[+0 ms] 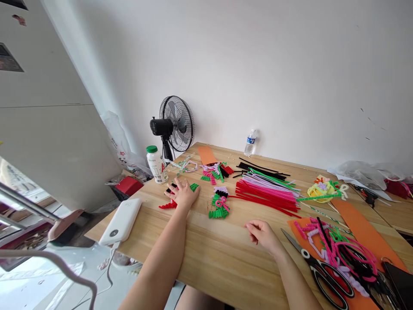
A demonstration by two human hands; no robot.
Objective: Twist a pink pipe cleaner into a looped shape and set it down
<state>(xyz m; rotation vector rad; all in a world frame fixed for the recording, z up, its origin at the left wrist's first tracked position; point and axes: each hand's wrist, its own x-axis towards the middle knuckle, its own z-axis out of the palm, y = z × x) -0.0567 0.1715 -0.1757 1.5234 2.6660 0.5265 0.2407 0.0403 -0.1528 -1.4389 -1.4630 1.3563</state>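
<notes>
My left hand lies palm down with fingers spread over coiled pipe-cleaner pieces. A red piece sticks out at its lower left, and a green piece shows by the thumb. A black piece is partly covered. Just right of that hand lies a green stocking shape with a black and lilac top and a pink bow. My right hand rests above the bare wood with its fingers curled in, and nothing shows in them. Beyond it lie straight red pipe cleaners beside pink, lilac, green and black ones.
Black-handled scissors and pipe-cleaner scraps lie on orange sheets at the right. A white power bank and a green-capped bottle stand left. At the back are a fan, a water bottle and a glue gun.
</notes>
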